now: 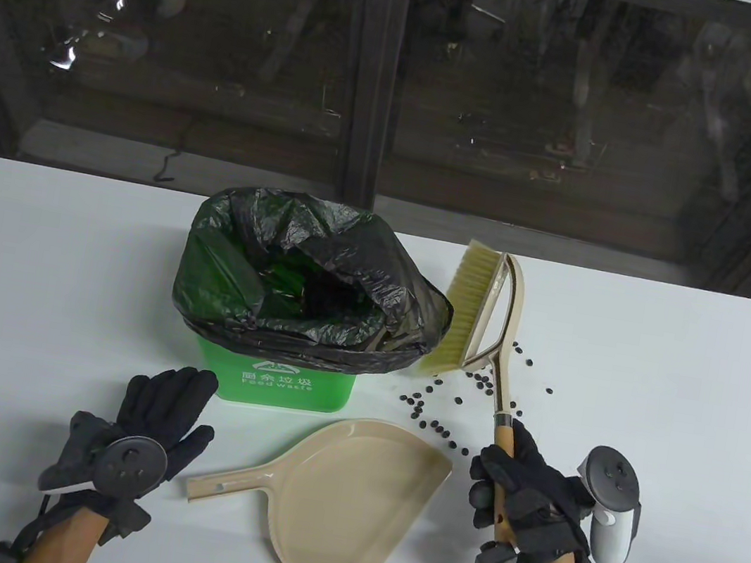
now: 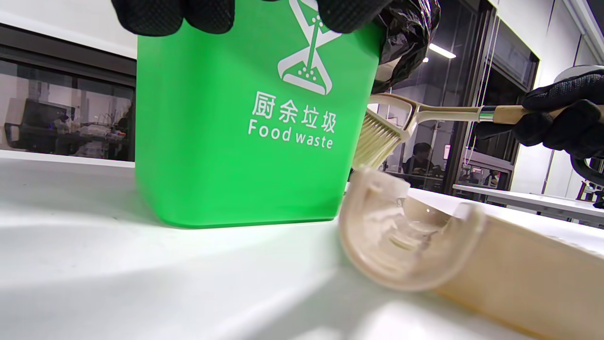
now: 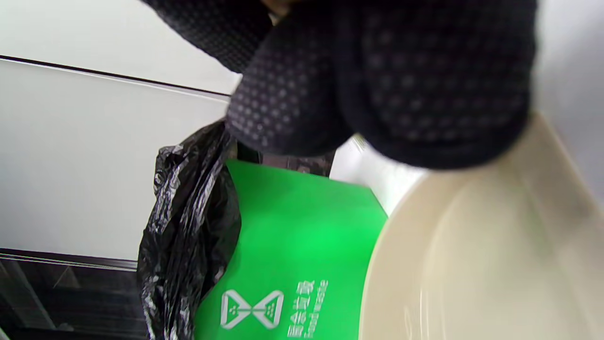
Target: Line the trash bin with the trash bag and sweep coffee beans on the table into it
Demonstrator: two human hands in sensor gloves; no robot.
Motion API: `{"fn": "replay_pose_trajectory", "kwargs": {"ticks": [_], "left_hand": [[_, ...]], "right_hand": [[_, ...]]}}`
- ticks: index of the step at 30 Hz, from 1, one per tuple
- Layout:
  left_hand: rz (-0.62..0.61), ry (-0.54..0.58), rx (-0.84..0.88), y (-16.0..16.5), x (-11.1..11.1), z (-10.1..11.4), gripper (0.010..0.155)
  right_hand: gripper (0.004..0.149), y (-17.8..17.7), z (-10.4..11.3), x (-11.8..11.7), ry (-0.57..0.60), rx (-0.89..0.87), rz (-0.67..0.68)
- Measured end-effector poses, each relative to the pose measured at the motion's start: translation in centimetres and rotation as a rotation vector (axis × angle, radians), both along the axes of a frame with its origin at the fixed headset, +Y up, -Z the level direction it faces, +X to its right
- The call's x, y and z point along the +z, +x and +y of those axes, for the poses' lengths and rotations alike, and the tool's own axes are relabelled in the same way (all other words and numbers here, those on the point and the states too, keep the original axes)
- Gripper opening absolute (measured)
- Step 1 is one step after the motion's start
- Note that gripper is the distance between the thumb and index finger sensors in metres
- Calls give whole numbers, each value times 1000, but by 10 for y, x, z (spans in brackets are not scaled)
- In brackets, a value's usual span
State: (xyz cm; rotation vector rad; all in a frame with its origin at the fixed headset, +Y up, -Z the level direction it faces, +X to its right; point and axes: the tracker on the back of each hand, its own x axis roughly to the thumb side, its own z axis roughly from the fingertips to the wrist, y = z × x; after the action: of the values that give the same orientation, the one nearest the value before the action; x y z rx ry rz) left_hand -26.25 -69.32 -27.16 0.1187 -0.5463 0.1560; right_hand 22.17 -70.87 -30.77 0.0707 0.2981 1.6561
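The lined trash bin [image 1: 274, 379] sits at twelve o'clock of the relaxed, empty left hand [image 1: 141, 433] (coffee beans [image 1: 440, 413] scattered at eleven o'clock of the right hand [image 1: 516, 493], clenched round the brush [image 1: 484, 313]).

bin [image 1: 288, 382]: we see green, white lettering
bag [image 1: 352, 249]: black
dustpan [image 1: 347, 505]: beige
beans [image 1: 473, 382]: dark
bench [image 1: 26, 283]: white

The dustpan [image 3: 495, 245] is blurred and cropped in the right wrist view.
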Motion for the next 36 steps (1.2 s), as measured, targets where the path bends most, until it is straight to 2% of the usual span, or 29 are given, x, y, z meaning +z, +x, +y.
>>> {"fn": "replay_pose_trajectory", "kwargs": {"ticks": [6, 10, 15, 30, 36], "left_hand": [[3, -3, -1, 0, 0, 0, 65], [3, -4, 0, 0, -1, 0, 65], [3, -4, 1, 0, -1, 0, 65], [2, -12, -3, 0, -1, -1, 65], [3, -21, -10, 1, -1, -2, 65]], "right_hand": [[71, -6, -14, -5, -94, -93, 111], [71, -9, -19, -6, -147, -63, 177], [70, -3, -19, -6, -176, -11, 189], [70, 48, -2, 7, -135, 204, -20], [69, 60, 2, 12, -93, 228, -118]]}}
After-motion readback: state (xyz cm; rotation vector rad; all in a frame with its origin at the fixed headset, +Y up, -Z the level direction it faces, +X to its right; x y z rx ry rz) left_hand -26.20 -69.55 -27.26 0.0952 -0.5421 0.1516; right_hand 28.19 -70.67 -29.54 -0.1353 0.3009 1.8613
